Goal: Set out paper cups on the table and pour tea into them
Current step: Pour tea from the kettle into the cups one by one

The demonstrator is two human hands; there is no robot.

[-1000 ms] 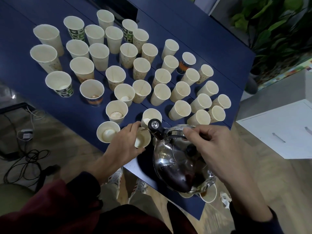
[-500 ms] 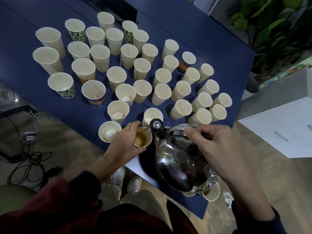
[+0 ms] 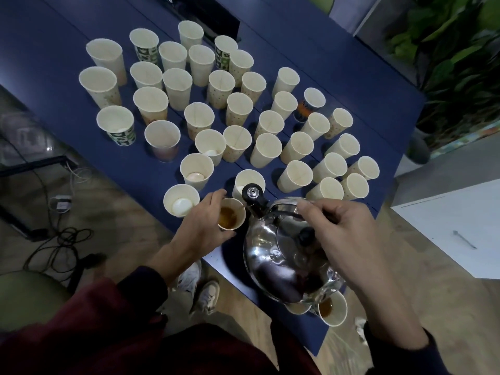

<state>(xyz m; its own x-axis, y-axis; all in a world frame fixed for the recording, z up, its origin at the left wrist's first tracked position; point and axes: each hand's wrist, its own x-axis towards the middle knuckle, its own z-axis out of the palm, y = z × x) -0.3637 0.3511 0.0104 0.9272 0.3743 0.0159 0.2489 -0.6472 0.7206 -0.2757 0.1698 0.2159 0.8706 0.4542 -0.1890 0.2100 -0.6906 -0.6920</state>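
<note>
Several paper cups (image 3: 266, 149) stand in rows on the dark blue table (image 3: 338, 66). My left hand (image 3: 201, 230) grips one paper cup (image 3: 232, 216) at the table's near edge; brown tea shows inside it. My right hand (image 3: 342, 234) holds the handle of a shiny steel kettle (image 3: 284, 263), tilted with its black spout over that cup. A thin stream runs from the spout into the cup. Another cup with tea (image 3: 332, 308) sits under the kettle at the near right, partly hidden.
Cables (image 3: 58, 239) and a plug lie on the wooden floor at left. A white cabinet (image 3: 454, 228) stands to the right, green plants (image 3: 454, 50) behind it. A green seat (image 3: 24, 290) is at lower left. My shoes (image 3: 200, 288) show below the table edge.
The held cup looked pale inside a second ago and now holds brown tea. Both hands and the kettle have kept their places.
</note>
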